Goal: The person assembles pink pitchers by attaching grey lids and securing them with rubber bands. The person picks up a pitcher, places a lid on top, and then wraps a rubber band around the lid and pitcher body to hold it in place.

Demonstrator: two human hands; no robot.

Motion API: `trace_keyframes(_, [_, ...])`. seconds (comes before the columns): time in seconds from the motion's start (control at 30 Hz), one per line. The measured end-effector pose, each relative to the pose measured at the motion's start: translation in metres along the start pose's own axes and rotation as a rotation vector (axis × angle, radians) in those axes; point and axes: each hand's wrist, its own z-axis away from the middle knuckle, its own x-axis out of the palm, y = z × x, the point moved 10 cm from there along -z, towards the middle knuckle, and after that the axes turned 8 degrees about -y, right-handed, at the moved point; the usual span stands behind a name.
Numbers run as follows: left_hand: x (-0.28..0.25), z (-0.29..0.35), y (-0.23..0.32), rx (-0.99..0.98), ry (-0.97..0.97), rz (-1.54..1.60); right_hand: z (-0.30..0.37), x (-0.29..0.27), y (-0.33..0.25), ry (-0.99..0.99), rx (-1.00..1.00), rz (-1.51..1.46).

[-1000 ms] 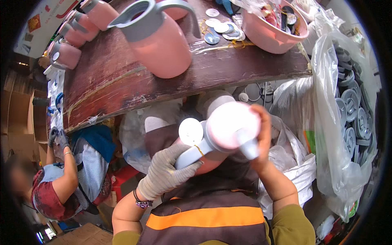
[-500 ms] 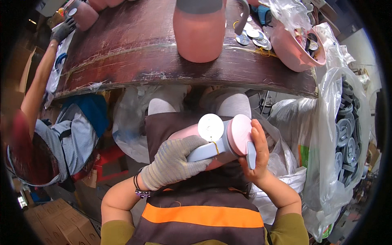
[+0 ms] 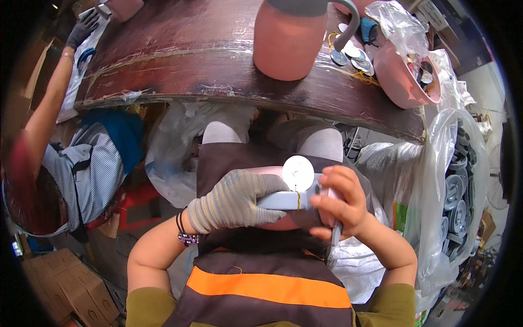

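Across my lap lies a pink vacuum jug (image 3: 267, 170) tilted on its side, its lid end toward the right. My left hand (image 3: 231, 200), in a grey knit glove, is closed round the jug at its grey-blue handle (image 3: 279, 201). A round white tag (image 3: 298, 173) hangs from that handle on a yellow cord. My bare right hand (image 3: 348, 203) has its fingers curled over the pink lid (image 3: 330, 194), covering most of it. Part of a grey lever shows below those fingers.
A larger-looking pink jug (image 3: 286, 46) stands on the dark table (image 3: 180, 71), beside loose round tags (image 3: 355, 59) and a pink basin (image 3: 396, 82). At right is a plastic bag of grey lids (image 3: 455, 191). A co-worker's gloved hand (image 3: 83, 31) is far left; cartons (image 3: 71, 283) lie lower left.
My right hand has gone from lying along the lid's side to curling its fingers over it. The held jug has turned nearer to level. My view has shifted slightly.
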Motion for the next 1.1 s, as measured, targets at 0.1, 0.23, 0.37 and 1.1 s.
trace_keyframes(0.1, [0.006,0.004,-0.003,0.017,0.003,-0.037,-0.005,0.003,0.0,-0.056,-0.078,-0.044])
trace_keyframes(0.23, [0.026,0.005,0.018,0.018,0.136,-0.204,0.004,0.009,0.015,-0.039,0.044,-0.017])
trace_keyframes(0.37, [0.041,0.003,0.027,-0.045,0.075,-0.301,0.015,0.008,0.006,0.019,0.069,-0.014])
trace_keyframes(1.1, [0.145,-0.007,0.017,-0.265,-0.503,-0.037,0.04,0.059,0.148,-0.177,1.083,-0.482])
